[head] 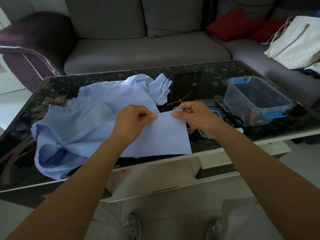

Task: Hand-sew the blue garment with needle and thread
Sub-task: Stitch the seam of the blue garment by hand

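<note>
Dark glass table (207,80) holds the blue garment (90,122), whose near flap I see raised between my hands: left hand (131,122) pinching its top edge, right hand (195,118) pinching the flap's right corner together with the needle (181,103), which points up.

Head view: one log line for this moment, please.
left grip pinches garment edge | right grip pinches same edge, holds needle | garment rests on table | clear box to right

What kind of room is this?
Probably a living room: a grey sofa with red cushions stands behind a low dark table, where a blue garment lies.
</note>
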